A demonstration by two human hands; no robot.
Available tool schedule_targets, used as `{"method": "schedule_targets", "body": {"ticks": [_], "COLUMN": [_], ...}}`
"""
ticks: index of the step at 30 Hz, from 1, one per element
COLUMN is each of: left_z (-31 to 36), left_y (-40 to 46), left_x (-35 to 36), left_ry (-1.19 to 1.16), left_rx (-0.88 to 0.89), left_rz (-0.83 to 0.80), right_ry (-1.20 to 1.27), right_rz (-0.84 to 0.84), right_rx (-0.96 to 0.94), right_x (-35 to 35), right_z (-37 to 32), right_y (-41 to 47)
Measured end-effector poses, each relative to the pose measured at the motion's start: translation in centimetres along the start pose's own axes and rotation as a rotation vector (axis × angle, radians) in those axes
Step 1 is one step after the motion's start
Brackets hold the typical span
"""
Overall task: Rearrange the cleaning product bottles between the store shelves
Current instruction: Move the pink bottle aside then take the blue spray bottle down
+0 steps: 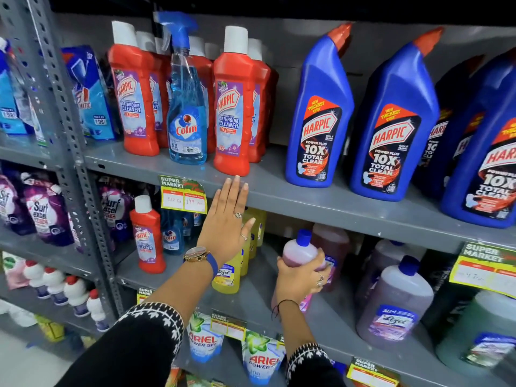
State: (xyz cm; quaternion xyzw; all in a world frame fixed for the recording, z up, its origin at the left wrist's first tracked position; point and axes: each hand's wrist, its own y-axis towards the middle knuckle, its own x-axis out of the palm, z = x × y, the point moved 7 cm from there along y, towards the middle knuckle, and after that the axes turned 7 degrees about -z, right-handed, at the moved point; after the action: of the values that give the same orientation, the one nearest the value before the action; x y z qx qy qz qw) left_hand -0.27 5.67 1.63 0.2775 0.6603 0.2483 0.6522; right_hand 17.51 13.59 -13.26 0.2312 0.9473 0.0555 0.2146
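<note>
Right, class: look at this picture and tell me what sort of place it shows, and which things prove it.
Most likely a supermarket's cleaning aisle: grey slotted-metal shelving, yellow-and-green "Super Market" price tags, and rows of identical blue plastic Harpic bottles.

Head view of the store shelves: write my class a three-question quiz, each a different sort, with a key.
1. True or false: the left hand grips a bottle.
2. Which hand holds the pink bottle with the blue cap?
3. The Colin spray bottle stands between: A) red Harpic bottles B) blue Harpic bottles C) Ariel pouches

Key: 1 false, it is open and flat; 2 the right hand; 3 A.
</note>
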Motion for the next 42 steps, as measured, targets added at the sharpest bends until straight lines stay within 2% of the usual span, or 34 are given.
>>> {"method": "schedule_targets", "body": {"ticks": [5,13,22,26,29,32,36,39,42], "left_z": [0.1,0.7,0.1,-2.3,-6.1,-11.6,-20.6,-27.9,-34.8], "left_y": [0.0,0.1,-0.5,-1.4,-1.9,-2.2,-2.4,-2.6,-2.7], "left_x": [-0.1,-0.3,-1.2,-2.1,-3.3,-4.9,-7.6,-9.8,-11.5], "left_ry": [-0.003,-0.032,-0.066,-0.051,-0.087,-0.075,-0.011,0.051,0.097], "left_rx": [-0.005,0.003,0.056,0.051,0.102,0.140,0.077,0.005,-0.112], "left_rz": [0.004,-0.009,-0.053,0.015,0.041,0.072,0.128,0.159,0.188], "right_ry": [-0.039,-0.033,-0.040,-0.110,-0.116,0.011,0.169,0.234,0.328], "right_rz": [0.069,0.059,0.025,0.113,0.102,-0.107,-0.369,-0.371,-0.285], "right_rx": [0.029,0.007,0.027,-0.020,-0.189,-0.315,-0.485,-0.614,-0.708], "right_x": [-2.9,-3.4,-4.2,-4.2,-1.3,5.2,13.8,17.0,17.6], "right_z": [1.7,3.2,2.9,2.2,-0.1,-4.4,-13.3,-20.2,-26.8], "right_y": [2.2,3.0,1.6,-1.6,-6.8,-13.9,-23.5,-27.3,-27.7]}}
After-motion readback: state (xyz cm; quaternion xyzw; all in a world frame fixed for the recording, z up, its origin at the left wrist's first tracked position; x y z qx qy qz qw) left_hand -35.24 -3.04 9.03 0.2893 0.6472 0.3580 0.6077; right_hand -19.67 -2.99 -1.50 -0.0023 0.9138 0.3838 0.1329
